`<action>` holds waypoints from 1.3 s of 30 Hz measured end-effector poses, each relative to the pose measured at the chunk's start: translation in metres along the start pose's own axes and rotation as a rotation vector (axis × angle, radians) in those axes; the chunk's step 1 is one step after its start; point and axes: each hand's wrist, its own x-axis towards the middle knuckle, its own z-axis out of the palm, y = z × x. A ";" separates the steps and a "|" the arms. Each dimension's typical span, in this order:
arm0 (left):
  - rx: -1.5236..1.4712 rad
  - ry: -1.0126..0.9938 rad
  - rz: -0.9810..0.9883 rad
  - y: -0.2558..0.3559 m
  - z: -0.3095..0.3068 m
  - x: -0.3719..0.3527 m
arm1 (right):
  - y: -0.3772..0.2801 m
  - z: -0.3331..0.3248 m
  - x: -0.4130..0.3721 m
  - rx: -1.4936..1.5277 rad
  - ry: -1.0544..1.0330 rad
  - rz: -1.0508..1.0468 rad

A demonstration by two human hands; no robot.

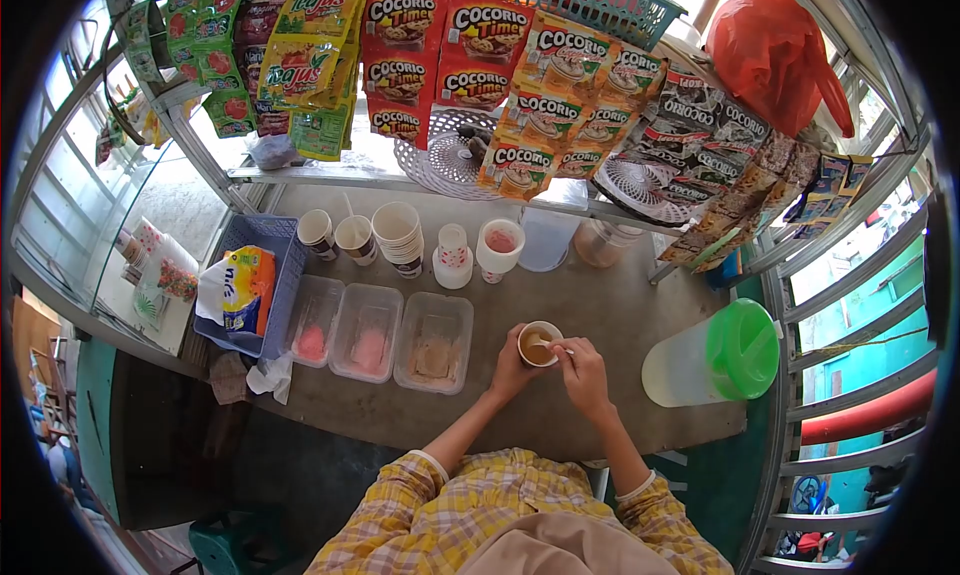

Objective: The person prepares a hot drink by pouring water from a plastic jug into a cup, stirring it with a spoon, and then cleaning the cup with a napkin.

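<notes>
A paper cup [540,331] with a light brown drink in it is in my left hand [512,367], whose fingers wrap round its side. My right hand [582,367] pinches a small whitish spoon [547,345] that dips into the drink; its lower end is hidden in the liquid. Left of the cup stands a clear plastic tub [433,325] with brownish powder. Beside that are two more tubs, one with pink powder [368,350] and another with a pink heap [311,343].
Stacked paper cups [398,237] line the back of the counter. A blue basket [283,230] holds a yellow-orange pack [248,287]. At right is a pitcher [685,365] with a green lid. Drink sachets [405,60] hang overhead.
</notes>
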 end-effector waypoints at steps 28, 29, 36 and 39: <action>0.031 -0.001 0.017 -0.009 -0.002 -0.001 | 0.002 0.010 0.002 0.120 -0.059 0.052; 0.033 -0.004 0.010 -0.009 -0.002 -0.001 | 0.002 0.009 0.003 0.113 -0.070 0.054; -0.014 -0.002 -0.015 -0.006 0.000 -0.001 | 0.011 0.007 0.000 0.069 -0.067 0.066; 0.007 0.000 -0.004 -0.009 0.001 -0.001 | 0.014 0.004 0.002 0.022 -0.069 0.033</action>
